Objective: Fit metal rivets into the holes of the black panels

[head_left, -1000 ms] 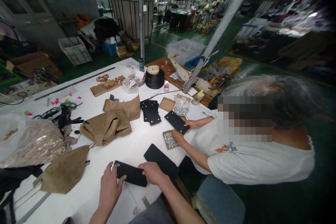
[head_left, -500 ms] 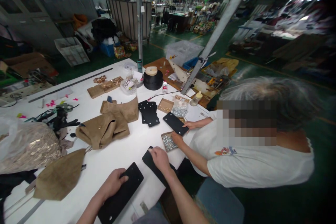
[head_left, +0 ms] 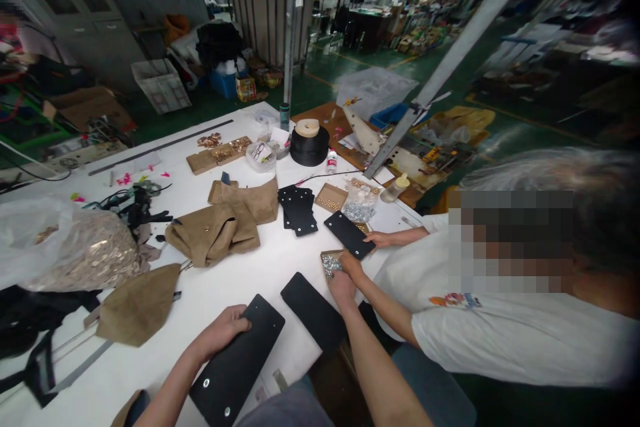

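My left hand (head_left: 227, 330) grips the edge of a black rectangular panel (head_left: 240, 360), thumb on top. The panel has small holes at its far end and two silver eyelets at its near end. My right hand (head_left: 343, 291) is at a small cardboard box (head_left: 326, 270) of silver metal pieces (head_left: 332, 262), fingers curled down at its near side. Its fingertips are partly hidden. A second black panel (head_left: 310, 307) lies on the table just left of my right forearm. Beside my right hand, a co-worker's hand (head_left: 353, 267) touches the same box; their other hand holds a black panel (head_left: 349, 235).
Several black panels (head_left: 299, 210) lie stacked ahead. Brown fabric pieces (head_left: 215, 233) and a clear bag of metal parts (head_left: 85, 247) are to the left. A black tape roll (head_left: 309, 147) stands farther back. A co-worker (head_left: 450, 320) sits close on the right.
My right hand has let go of the second black panel and moved forward and right to the box of silver pieces. My left hand still holds its panel. The view has turned slightly left.
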`<control>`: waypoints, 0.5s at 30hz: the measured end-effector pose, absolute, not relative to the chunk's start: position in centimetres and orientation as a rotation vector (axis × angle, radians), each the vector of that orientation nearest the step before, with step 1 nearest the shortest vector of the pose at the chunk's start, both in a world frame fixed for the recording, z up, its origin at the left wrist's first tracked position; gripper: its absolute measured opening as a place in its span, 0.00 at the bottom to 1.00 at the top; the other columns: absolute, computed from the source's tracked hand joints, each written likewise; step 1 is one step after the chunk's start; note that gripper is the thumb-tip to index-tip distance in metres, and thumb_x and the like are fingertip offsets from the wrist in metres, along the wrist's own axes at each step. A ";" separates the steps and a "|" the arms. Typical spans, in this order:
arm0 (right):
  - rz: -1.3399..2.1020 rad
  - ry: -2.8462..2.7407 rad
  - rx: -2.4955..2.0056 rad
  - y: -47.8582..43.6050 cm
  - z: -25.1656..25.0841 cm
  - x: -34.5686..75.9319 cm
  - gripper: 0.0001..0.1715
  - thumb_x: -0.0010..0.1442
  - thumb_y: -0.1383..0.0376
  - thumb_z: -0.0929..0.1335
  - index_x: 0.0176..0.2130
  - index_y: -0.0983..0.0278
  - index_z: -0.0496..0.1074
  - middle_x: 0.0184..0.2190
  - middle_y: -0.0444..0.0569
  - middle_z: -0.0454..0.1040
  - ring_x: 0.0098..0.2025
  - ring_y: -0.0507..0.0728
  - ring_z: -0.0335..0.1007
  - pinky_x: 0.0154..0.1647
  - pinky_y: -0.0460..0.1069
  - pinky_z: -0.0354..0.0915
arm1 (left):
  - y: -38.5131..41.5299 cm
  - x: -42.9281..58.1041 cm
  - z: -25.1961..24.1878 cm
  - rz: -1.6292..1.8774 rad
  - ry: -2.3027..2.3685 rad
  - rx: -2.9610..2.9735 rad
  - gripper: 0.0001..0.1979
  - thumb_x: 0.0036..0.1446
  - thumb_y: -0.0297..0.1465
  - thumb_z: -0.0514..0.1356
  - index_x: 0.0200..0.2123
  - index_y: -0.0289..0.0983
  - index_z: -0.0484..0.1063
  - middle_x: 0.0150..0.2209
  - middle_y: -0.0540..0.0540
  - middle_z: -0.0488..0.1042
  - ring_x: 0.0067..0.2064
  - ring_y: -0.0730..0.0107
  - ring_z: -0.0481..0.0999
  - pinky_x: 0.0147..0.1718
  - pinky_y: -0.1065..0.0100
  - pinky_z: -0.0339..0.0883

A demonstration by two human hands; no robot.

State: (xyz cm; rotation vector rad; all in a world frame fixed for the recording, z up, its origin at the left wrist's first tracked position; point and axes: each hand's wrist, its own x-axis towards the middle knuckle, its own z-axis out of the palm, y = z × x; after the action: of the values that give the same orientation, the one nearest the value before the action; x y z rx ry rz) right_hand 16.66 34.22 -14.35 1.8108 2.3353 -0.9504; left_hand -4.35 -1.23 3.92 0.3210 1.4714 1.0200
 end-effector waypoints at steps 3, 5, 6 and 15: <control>-0.891 2.328 1.744 34.6 -14.9 16.6 0.14 0.59 0.68 0.67 0.39 0.66 0.83 0.43 0.68 0.82 0.47 0.67 0.79 0.52 0.58 0.68 | -1.6 -3.2 3.3 1.068 1.396 0.292 0.11 0.54 0.33 0.63 0.40 0.35 0.76 0.33 0.47 0.79 0.29 0.67 0.74 0.28 0.70 0.61; -0.871 2.332 1.709 34.7 -15.1 16.5 0.15 0.58 0.68 0.67 0.40 0.64 0.83 0.44 0.65 0.83 0.47 0.65 0.79 0.50 0.56 0.68 | -1.9 -2.7 2.9 1.106 1.355 0.282 0.11 0.54 0.32 0.62 0.41 0.35 0.76 0.35 0.46 0.80 0.32 0.65 0.76 0.30 0.69 0.63; -0.864 2.339 1.693 34.7 -15.0 16.5 0.15 0.58 0.68 0.67 0.40 0.64 0.83 0.44 0.64 0.83 0.47 0.64 0.79 0.50 0.55 0.68 | -2.1 -2.5 2.9 1.124 1.341 0.278 0.11 0.54 0.31 0.62 0.42 0.35 0.76 0.36 0.45 0.81 0.33 0.65 0.77 0.31 0.69 0.63; -0.946 2.373 1.787 33.7 -13.4 16.6 0.16 0.61 0.59 0.67 0.43 0.62 0.81 0.44 0.60 0.82 0.47 0.64 0.76 0.50 0.56 0.66 | -2.4 -2.9 3.1 1.112 1.399 0.303 0.10 0.53 0.31 0.62 0.39 0.35 0.77 0.33 0.48 0.79 0.32 0.67 0.74 0.30 0.70 0.61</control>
State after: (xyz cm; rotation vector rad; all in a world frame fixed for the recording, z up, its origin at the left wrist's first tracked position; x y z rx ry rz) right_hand 16.61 33.73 -13.39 1.7865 2.3732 -0.9463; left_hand -2.89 -2.36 3.06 0.3030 1.3994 1.1123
